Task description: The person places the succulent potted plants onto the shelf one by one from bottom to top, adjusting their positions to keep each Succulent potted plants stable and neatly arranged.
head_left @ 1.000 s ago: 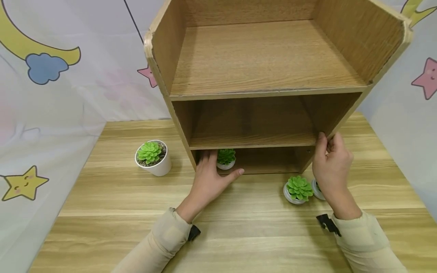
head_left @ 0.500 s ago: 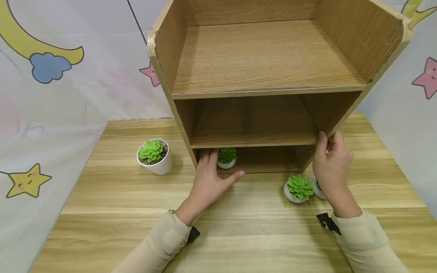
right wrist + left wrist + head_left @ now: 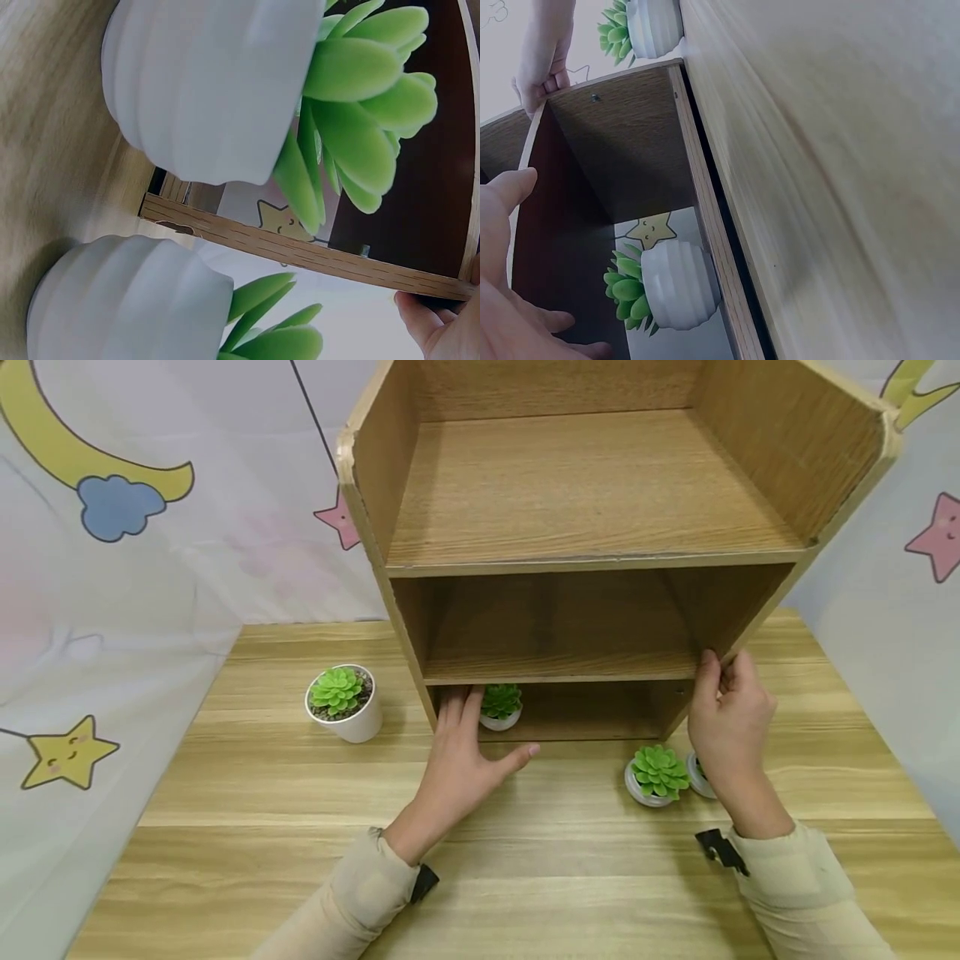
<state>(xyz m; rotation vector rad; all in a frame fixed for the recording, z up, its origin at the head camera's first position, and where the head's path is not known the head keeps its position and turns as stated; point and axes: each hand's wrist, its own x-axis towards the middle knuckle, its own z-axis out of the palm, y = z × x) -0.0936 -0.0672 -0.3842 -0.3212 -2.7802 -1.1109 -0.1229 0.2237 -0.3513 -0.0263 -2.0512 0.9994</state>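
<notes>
A wooden shelf unit [image 3: 600,562] stands on the table. At its right edge, my right hand [image 3: 731,722] grips the side panel between thumb and curled fingers, near the middle board. My left hand [image 3: 461,760] reaches into the bottom compartment at the left; its fingers are straight, its thumb spread out, and the fingertips are hidden under the board. Beside these fingers, a potted succulent [image 3: 500,706] sits in that compartment, its white ribbed pot [image 3: 679,285] clear in the left wrist view. Near my right wrist are a second succulent [image 3: 658,772] and a third white pot [image 3: 700,777], partly hidden.
A smooth white pot with a succulent [image 3: 343,703] stands on the table [image 3: 262,810], left of the shelf unit. A pale printed cloth [image 3: 247,527] with stars and a moon hangs behind and at both sides.
The head view has drifted slightly, so the left side of the scene sits a little further right. Both hands keep almost the same places on the shelf unit.
</notes>
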